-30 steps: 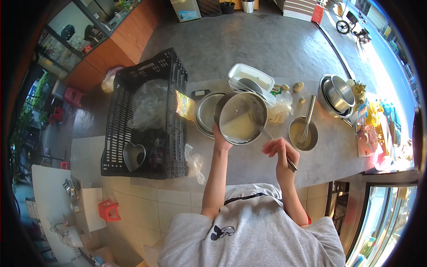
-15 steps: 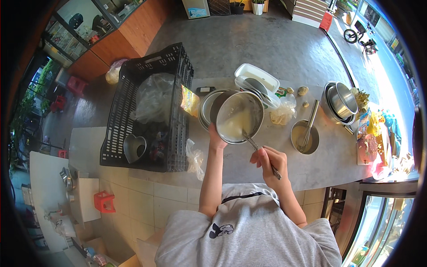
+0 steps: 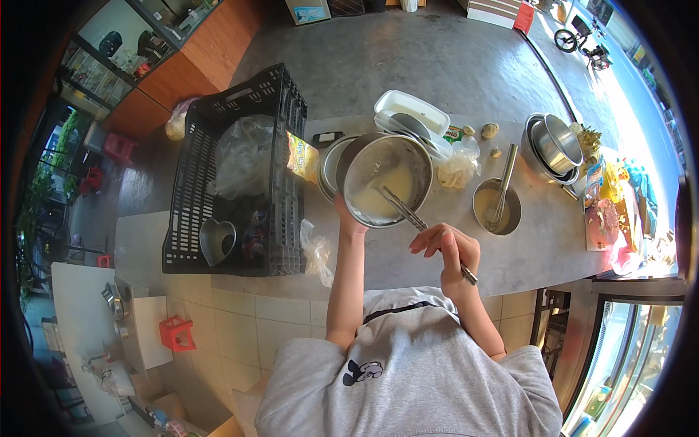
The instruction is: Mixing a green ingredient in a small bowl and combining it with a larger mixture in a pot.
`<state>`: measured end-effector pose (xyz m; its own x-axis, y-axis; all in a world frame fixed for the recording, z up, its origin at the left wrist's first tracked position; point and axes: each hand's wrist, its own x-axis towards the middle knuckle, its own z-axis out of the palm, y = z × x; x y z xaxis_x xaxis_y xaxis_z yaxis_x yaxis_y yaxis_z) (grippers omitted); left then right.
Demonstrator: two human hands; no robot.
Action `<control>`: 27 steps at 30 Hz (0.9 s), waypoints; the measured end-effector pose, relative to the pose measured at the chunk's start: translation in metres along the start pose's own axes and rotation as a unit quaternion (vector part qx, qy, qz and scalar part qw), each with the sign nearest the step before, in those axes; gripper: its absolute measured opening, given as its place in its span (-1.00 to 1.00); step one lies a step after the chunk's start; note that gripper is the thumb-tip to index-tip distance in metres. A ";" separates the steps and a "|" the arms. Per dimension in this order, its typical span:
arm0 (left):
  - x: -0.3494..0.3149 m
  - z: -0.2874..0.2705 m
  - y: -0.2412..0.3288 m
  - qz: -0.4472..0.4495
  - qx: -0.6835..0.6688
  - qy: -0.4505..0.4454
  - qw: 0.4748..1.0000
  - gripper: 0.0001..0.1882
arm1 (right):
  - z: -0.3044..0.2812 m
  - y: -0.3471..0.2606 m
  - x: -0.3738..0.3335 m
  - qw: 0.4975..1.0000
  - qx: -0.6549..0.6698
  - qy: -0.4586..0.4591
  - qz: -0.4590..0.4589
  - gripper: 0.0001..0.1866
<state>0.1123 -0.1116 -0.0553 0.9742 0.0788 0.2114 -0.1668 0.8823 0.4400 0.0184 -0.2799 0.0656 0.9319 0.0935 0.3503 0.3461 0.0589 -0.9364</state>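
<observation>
My left hand (image 3: pixel 352 216) grips the lower left side of a deep steel pot (image 3: pixel 352 162), which is tilted toward me. Inside is a pale yellow, creamy mixture (image 3: pixel 395 182), with smears up the wall. My right hand (image 3: pixel 457 256) is closed around a slim, dark-patterned metal utensil (image 3: pixel 413 218). The utensil's far end dips into the mixture, so its kind is hidden; its near end sticks out below my hand. To the right, a smaller steel pot (image 3: pixel 515 218) holds a yellowish liquid and a whisk (image 3: pixel 504 186), both apart from my hands.
A large black crate (image 3: pixel 290 182) stands left, with plastic bags and a heart-shaped tin (image 3: pixel 218 242) inside. Behind the pot are a white tub (image 3: pixel 429 114) and a yellow packet (image 3: pixel 301 156). Nested steel bowls (image 3: pixel 557 142) and a clear bag (image 3: pixel 459 169) sit on the right.
The utensil has swung toward the left of the pot's inside, and my right hand has shifted slightly right with fingers more extended. The whole view has also shifted a little.
</observation>
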 end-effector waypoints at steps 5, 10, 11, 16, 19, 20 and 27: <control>-0.002 0.007 -0.001 -0.006 0.022 0.023 0.999 -0.60 | 0.000 -0.001 0.000 1.000 -0.004 0.015 -0.006 -0.57; -0.002 0.009 0.000 -0.007 0.020 0.013 1.000 -0.61 | -0.007 0.002 -0.001 1.000 -0.020 0.016 -0.005 -0.55; -0.001 0.012 0.000 -0.011 0.014 0.013 1.000 -0.61 | -0.008 0.002 -0.002 1.000 -0.020 0.017 -0.005 -0.55; -0.001 0.010 -0.002 -0.016 0.029 0.021 0.999 -0.61 | -0.006 0.001 -0.002 1.000 0.005 0.031 0.000 -0.55; -0.002 0.012 -0.003 -0.021 0.024 0.014 0.999 -0.61 | -0.004 0.001 -0.002 1.000 0.008 0.019 -0.007 -0.55; -0.002 0.014 -0.002 -0.022 0.015 0.004 1.000 -0.61 | -0.005 0.000 -0.002 1.000 0.008 0.020 -0.007 -0.55; -0.001 0.008 -0.001 -0.044 0.012 0.047 0.998 -0.61 | -0.007 -0.008 -0.002 0.997 -0.064 -0.009 0.034 -0.56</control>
<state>0.1099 -0.1165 -0.0492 0.9950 0.0455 0.0893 -0.0827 0.8761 0.4749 0.0143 -0.2878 0.0722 0.9522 0.1100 0.2850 0.2938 -0.0746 -0.9529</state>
